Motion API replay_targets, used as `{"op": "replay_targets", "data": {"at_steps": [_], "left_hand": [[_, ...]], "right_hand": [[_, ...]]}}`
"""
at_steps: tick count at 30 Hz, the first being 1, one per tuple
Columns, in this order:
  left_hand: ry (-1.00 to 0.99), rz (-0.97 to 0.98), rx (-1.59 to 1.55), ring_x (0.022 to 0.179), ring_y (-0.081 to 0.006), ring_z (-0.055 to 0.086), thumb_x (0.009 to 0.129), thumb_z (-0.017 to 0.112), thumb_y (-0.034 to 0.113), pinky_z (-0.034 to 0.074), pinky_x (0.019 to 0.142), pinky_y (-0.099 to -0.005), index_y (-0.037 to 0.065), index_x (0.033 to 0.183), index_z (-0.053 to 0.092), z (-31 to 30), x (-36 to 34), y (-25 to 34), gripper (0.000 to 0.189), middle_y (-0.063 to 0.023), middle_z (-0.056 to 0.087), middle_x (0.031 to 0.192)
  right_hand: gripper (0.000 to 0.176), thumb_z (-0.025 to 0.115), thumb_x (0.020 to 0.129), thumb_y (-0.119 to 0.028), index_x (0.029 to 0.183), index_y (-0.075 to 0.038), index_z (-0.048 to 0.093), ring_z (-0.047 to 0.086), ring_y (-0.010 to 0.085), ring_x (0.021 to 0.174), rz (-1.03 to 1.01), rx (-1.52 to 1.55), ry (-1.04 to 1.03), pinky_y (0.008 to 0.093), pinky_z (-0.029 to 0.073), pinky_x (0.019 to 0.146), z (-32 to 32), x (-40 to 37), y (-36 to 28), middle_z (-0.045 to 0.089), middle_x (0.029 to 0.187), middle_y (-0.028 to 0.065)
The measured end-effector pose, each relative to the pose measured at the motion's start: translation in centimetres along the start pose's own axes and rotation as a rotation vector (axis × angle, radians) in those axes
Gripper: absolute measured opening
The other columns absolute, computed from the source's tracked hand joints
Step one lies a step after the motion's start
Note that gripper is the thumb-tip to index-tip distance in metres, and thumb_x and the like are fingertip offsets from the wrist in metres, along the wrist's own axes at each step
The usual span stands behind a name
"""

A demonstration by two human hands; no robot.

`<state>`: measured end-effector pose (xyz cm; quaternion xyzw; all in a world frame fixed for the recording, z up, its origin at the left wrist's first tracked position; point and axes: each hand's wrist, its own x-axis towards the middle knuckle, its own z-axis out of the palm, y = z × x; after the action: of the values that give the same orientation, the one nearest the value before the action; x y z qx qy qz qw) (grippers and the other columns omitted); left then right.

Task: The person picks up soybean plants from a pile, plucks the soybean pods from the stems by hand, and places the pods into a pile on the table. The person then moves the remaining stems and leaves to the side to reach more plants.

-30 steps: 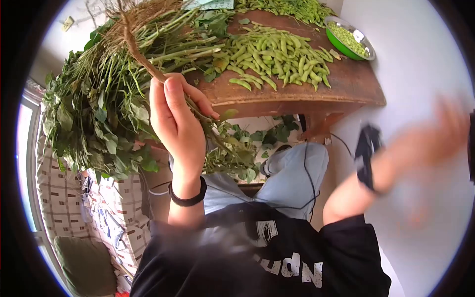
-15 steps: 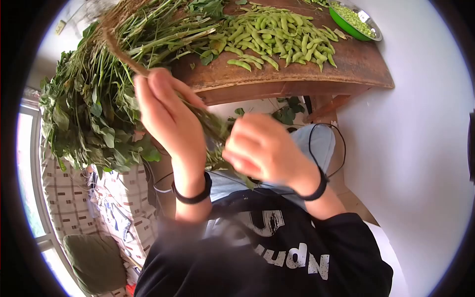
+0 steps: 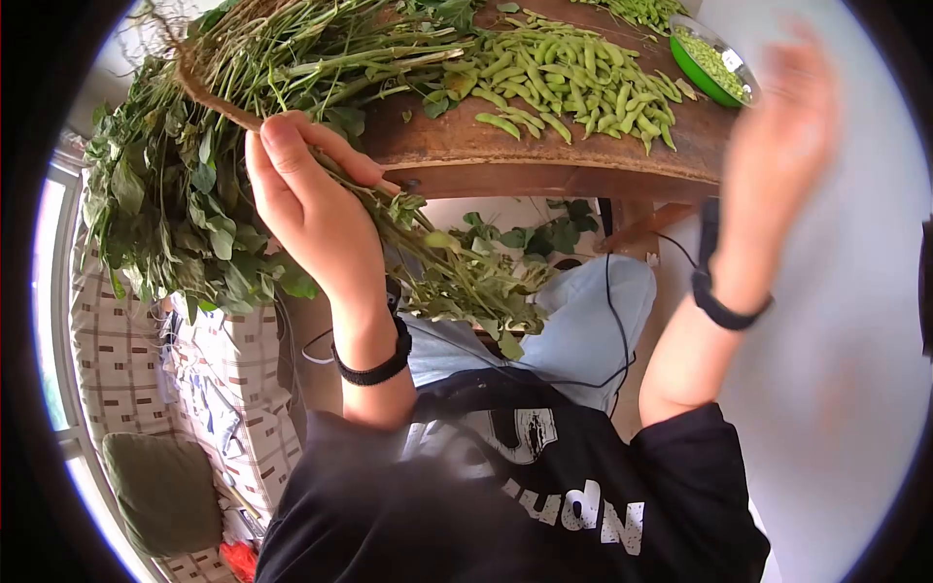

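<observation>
My left hand (image 3: 316, 199) is closed round the stem of a leafy bean plant (image 3: 462, 267). Its bare brown root (image 3: 199, 89) sticks out to the upper left, and its leaves hang over my lap. My right hand (image 3: 792, 131) is raised at the right, near the bowl, and smeared by motion, so its fingers cannot be made out. Green pods (image 3: 583, 78) lie in a loose pile on the wooden table. A big heap of plants (image 3: 185, 185) covers the table's left end and hangs over its edge.
A green-sided bowl (image 3: 698, 73) of shelled beans stands at the right end of the wooden table (image 3: 544, 160). Black cable (image 3: 610, 311) runs over my right knee. Fallen leaves (image 3: 564, 231) lie under the table. A patterned couch (image 3: 243, 360) and green cushion (image 3: 162, 494) are at the left.
My right hand has moved from beside the stem up and out to the right. The plant's leaves now show more fully. My left hand still holds the stem, slightly further left.
</observation>
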<state>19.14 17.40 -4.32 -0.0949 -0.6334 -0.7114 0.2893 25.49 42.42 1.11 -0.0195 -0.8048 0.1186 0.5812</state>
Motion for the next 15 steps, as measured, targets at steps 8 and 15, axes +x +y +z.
{"op": "replay_targets", "data": {"at_steps": [8,15], "left_hand": [[-0.023,0.034,-0.006,0.041,-0.0088,0.041,0.106,0.033,0.027,0.034,0.044,-0.0214,0.005,0.086,0.045,0.3,-0.8,1.0,0.033,-0.0031,0.05,0.052],[0.11,0.201,0.414,0.049,-0.0118,0.042,0.106,0.031,0.027,0.036,0.054,-0.0256,0.005,0.081,0.044,-0.3,0.6,-1.7,0.036,-0.0006,0.05,0.053]], "right_hand": [[0.026,0.075,0.071,-0.024,0.085,-0.009,0.059,0.054,0.0224,0.072,-0.252,0.422,-0.617,0.0344,0.046,0.064,2.4,-9.6,-10.1,0.052,0.082,0.0045],[0.014,0.069,0.072,-0.015,0.081,-0.01,0.06,0.053,0.0175,0.074,-0.361,0.581,-0.654,0.0301,0.044,0.063,1.0,-12.6,-10.3,0.051,0.082,0.0013]]}}
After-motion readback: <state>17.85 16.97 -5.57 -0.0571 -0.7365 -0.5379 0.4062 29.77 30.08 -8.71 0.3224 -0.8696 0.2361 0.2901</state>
